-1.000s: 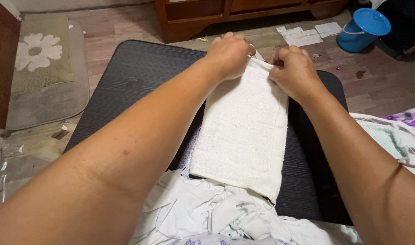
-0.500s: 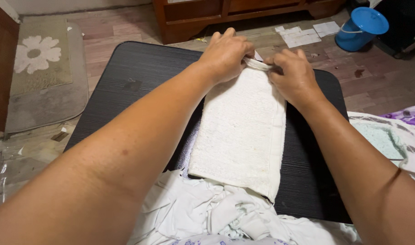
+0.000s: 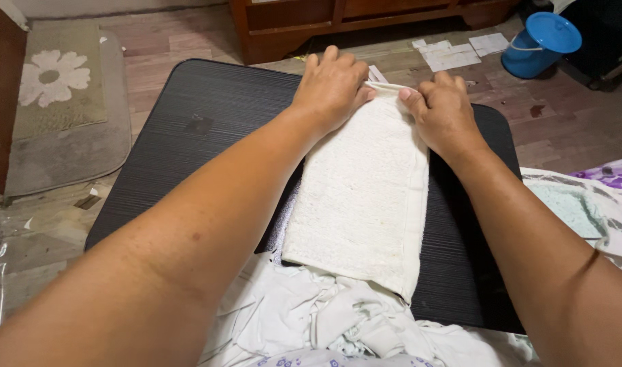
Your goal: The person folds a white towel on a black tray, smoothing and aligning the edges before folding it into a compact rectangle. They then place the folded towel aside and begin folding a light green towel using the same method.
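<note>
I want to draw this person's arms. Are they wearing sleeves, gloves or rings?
No. Both forearms are bare right up to the picture's edge, with no sleeves showing. The left hand and right hand wear no gloves, and no rings, watch or bracelets show.

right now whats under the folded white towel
The white towel lies flat on the black table; dark tabletop shows along both long sides. Its near edge overlaps the pile of white cloth. Both hands, left hand and right hand, press its far end. Anything beneath is covered.
</note>
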